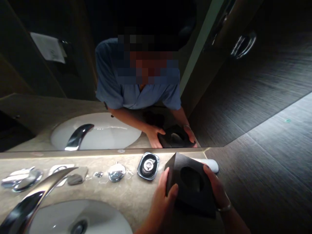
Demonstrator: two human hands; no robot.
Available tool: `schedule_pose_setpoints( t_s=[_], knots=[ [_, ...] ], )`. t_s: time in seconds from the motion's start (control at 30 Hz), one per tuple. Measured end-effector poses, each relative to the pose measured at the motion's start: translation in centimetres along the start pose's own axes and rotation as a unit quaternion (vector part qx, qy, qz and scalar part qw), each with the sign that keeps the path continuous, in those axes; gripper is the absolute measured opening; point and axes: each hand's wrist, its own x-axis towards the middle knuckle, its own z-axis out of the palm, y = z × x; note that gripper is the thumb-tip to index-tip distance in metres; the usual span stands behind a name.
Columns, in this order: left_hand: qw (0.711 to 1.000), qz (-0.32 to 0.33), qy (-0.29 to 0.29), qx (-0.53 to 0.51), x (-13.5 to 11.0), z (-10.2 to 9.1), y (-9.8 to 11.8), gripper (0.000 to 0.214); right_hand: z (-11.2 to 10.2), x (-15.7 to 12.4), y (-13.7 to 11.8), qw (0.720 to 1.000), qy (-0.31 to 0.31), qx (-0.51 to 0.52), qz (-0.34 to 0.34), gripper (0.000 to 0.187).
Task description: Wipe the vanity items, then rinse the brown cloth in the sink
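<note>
A black box-shaped tissue holder [188, 180] with an oval opening on top sits tilted at the right end of the stone counter [126, 191]. My left hand [162, 203] grips its left side, thumb on the front face. My right hand [218, 191] holds its right side; a thin bracelet circles that wrist. A white object [211, 164] lies just behind the box, partly hidden by it.
A white sink [80, 219] with a chrome faucet [36, 198] is at the lower left. A small black dish [148, 165] and chrome fittings [116, 172] line the counter's back edge. The mirror [146, 81] reflects me. A dark wall [268, 146] stands at right.
</note>
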Motion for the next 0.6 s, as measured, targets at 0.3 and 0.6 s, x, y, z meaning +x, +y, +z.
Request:
schedule_pose_setpoints(
  t_s=[0.3, 0.6],
  knots=[
    [0.999, -0.039, 0.007, 0.027, -4.3, 1.2, -0.8, 0.076, -4.4, 4.5, -1.2, 0.894, 0.018, -0.423, -0.147, 0.055],
    [0.998, -0.066, -0.003, 0.022, -3.7, 1.1, -0.6, 0.09, -7.3, 0.2, 4.3, 0.672, 0.062, -0.733, -0.084, 0.044]
  ],
)
